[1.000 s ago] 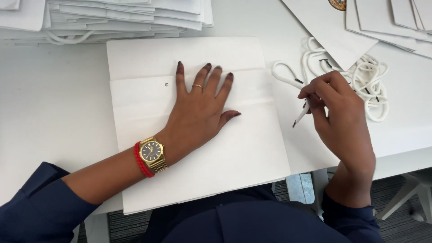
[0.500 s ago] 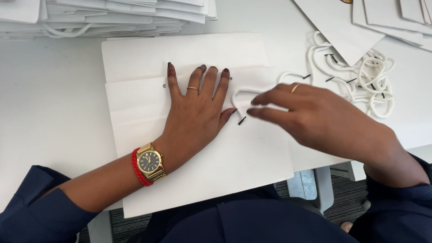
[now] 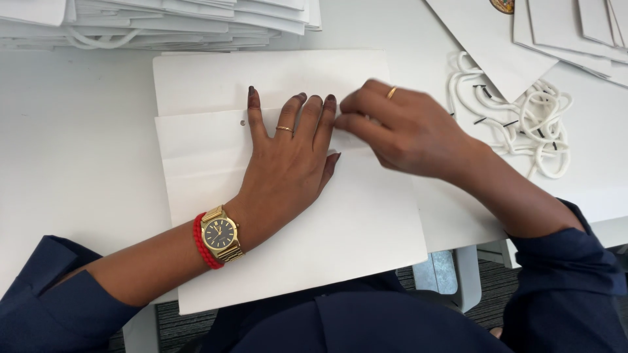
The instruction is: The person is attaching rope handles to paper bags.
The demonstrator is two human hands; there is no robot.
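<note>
Under my left hand, the flat white paper bag lies on the white table, its near edge hanging just past the table's edge toward my lap. That hand is spread flat, palm down, fingers apart, pressing the bag; it grips nothing. A small punched hole sits just left of my forefinger.

My right hand comes in from the right, fingertips pinched together right beside my left fingertips, at the fold line of the bag. I cannot tell what sits in the pinch; the knuckles hide it.

Right of my right hand: a loose tangle of white cord handles with black tips, near but apart. Beyond it, more flat white sheets fanned at the far right corner.

Beyond my left hand: a stack of finished bags, close to the top edge of my bag.

Left of my left hand, bare tabletop gives room to slide. Gold watch and red band on the left wrist.
</note>
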